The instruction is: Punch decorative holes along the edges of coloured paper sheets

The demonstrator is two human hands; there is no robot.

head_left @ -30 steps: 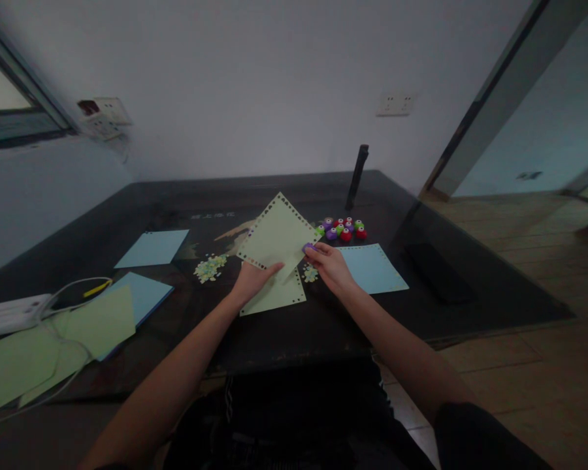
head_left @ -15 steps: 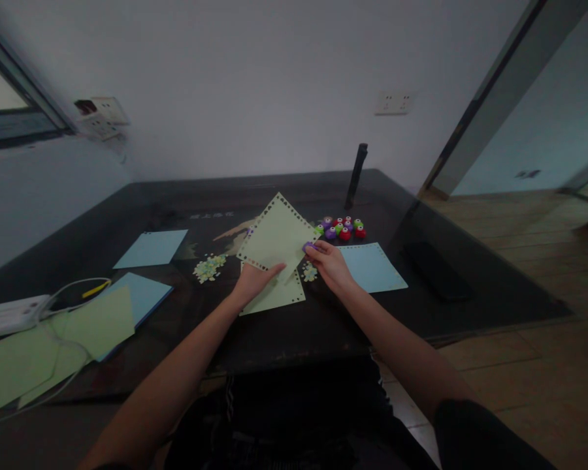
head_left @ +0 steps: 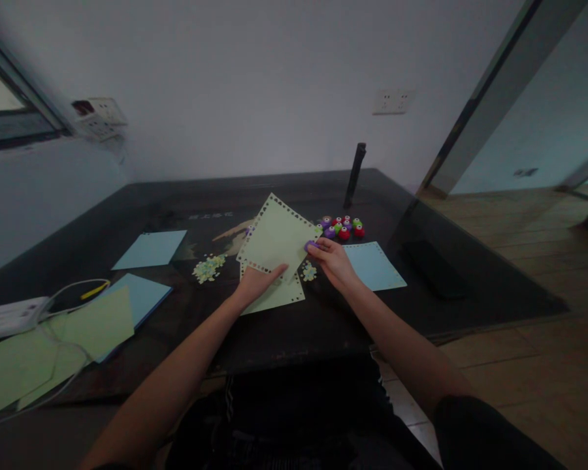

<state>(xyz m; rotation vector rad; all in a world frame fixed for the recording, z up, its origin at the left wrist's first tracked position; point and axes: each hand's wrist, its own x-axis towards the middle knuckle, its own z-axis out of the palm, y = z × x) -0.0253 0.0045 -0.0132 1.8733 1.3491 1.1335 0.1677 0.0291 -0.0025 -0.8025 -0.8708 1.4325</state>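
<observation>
A pale green sheet [head_left: 278,236], its edges already dotted with punched holes, is held tilted above the dark desk [head_left: 294,326], pinched at its lower corner by the left hand [head_left: 257,282]. A small purple punch [head_left: 310,245] is gripped by the right hand [head_left: 334,260] at the sheet's right edge. Held loosely, the sheet could slip in the punch, so uneven holes might be made.

Home room, dark table [head_left: 284,339], wall sockets [head_left: 391,102]
</observation>
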